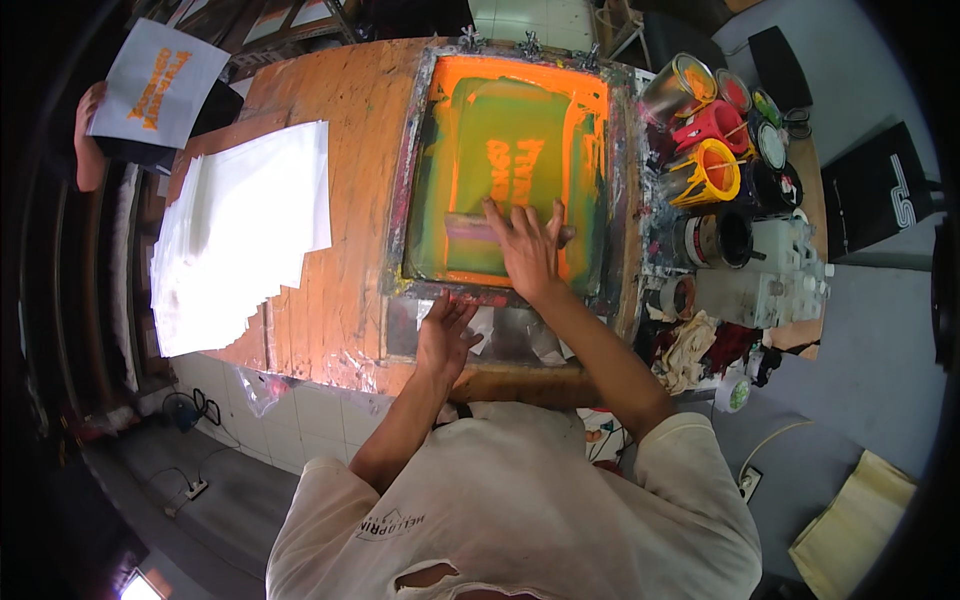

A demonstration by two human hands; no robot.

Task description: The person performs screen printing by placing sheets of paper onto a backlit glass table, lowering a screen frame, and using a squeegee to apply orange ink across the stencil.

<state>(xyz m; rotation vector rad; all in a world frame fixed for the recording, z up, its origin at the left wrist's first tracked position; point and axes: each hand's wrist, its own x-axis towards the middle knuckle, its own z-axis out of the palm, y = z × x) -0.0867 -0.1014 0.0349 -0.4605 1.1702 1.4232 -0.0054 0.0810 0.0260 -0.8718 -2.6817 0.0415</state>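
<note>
A screen-printing frame lies on the wooden table in front of me, its green mesh smeared with orange ink along the edges and showing orange lettering in the middle. My right hand grips a squeegee set crosswise on the mesh, fingers spread over its far side. The squeegee's middle is hidden under that hand. At the frame's near edge, my left hand has its fingers apart, with fingertips touching or very close to the rim. Clamps line the frame's far edge.
A fanned stack of white sheets covers the table's left part. At far left, another person's hand holds a sheet printed in orange. Open ink cans crowd the right side, with crumpled rags nearer me.
</note>
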